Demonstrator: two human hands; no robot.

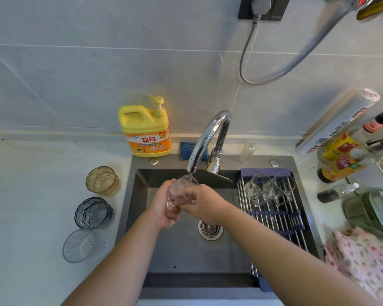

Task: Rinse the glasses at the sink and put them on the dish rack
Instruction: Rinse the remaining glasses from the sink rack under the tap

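Observation:
A clear glass (181, 189) is held under the chrome faucet (208, 138), and water runs into it over the dark sink (139, 195). My left hand (164, 206) grips the glass from the left and below. My right hand (201, 204) grips it from the right. Two clear stemmed glasses (268, 187) lie on the roll-up dish rack (281, 217) across the sink's right side. On the counter to the left stand an amber glass (102, 180), a dark blue glass (93, 213) and a clear ribbed glass (84, 245).
A yellow dish soap bottle (145, 131) and a blue sponge (186, 150) sit behind the sink. Sauce bottles (345, 160), a foil roll (338, 122) and a spray bottle (337, 192) crowd the right counter, with a floral cloth (363, 259) near the front. The drain (210, 229) lies below my hands.

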